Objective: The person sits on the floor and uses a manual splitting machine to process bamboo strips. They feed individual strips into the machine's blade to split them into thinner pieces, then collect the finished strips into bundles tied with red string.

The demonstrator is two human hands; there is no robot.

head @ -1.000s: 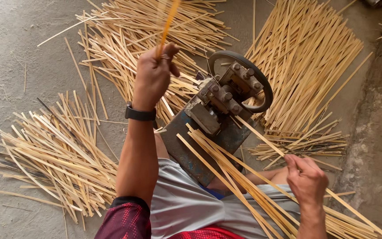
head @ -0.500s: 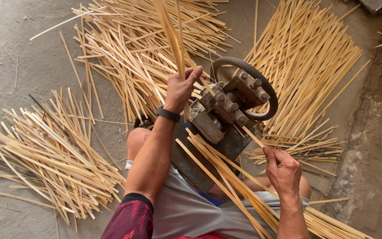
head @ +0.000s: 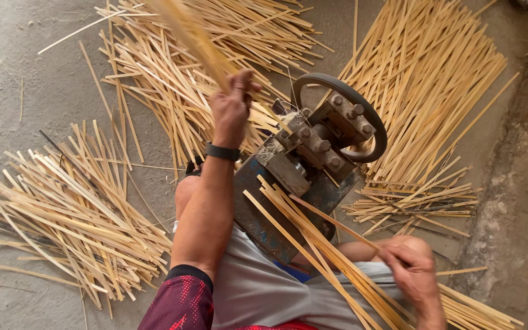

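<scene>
1. The left hand is closed around a bundle of bamboo strips, which rises blurred toward the upper left. Compared with one second ago, the hand has been drawn back from the far pile to a position just beside the machine.
2. A dark wristband is worn on the left wrist.
3. The right hand is closed on a single strip, which is angled up toward the machine base. Its position at the lower right is little changed from the earlier frames.
4. A sheaf of strips is laid across the lap, with its ends touching the machine.
5. The handwheel is seen at the far side of the machine.
6. Loose strip piles are spread on the floor.
</scene>
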